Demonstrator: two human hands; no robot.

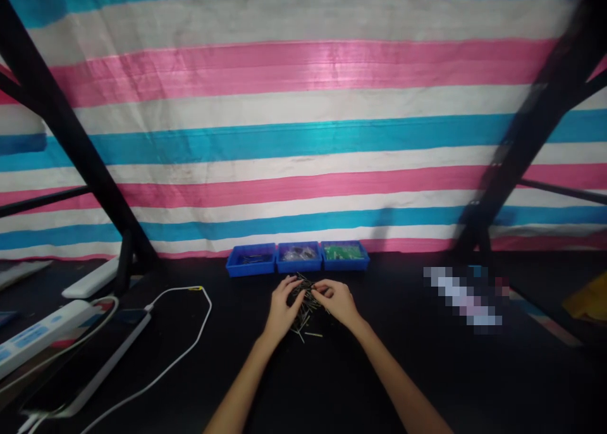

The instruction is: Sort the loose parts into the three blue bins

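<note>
A loose pile of thin, stick-like pieces [307, 304], dark with pale glints, lies on the black table between my two hands. My left hand [283, 304] rests at the pile's left edge, thumb spread away from its curled fingers. At the right edge, my right hand [337, 300] has its thumb and fingertips pinched together; anything between them is too small to make out. A few sticks [313, 334] lie apart from the pile on the near side.
Behind the pile stand three blue trays: one with dark pieces [231, 269], one with clear bags [279, 268], one with green pieces [365, 264]. At left are a phone-like device [90, 364], a white cable [183, 358] and a power strip [45, 333]. Black frame posts [95, 149] flank the table.
</note>
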